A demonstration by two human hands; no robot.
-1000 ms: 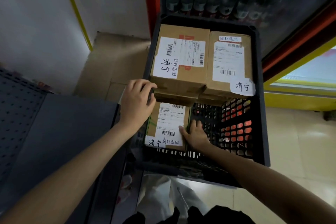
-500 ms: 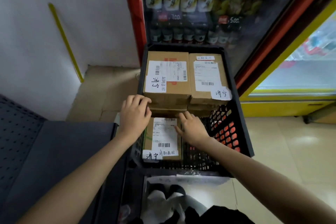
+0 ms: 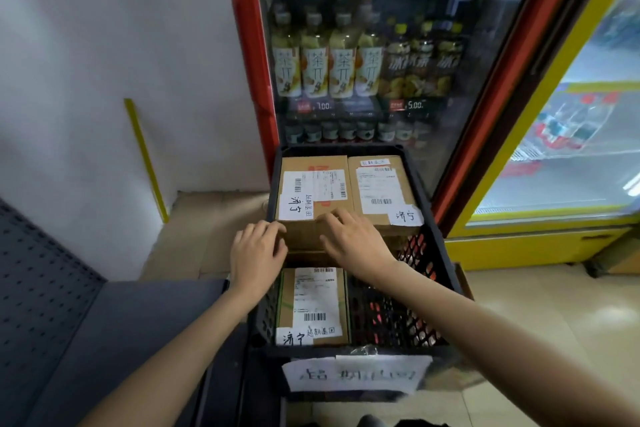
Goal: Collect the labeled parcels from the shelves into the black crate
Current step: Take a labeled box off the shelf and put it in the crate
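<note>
Black crate holds three labeled parcels. Left hand and right hand lie released, fingers spread, on near edge of rear-left parcel. Rear-right parcel just beside. Front parcel lower, untouched.

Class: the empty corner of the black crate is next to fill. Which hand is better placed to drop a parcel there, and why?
The right hand: the black crate has its bare mesh corner directly under that forearm, while the left hand sits beyond the low parcel.

Both hands, left hand and right hand, rest on a parcel inside the black crate.
</note>
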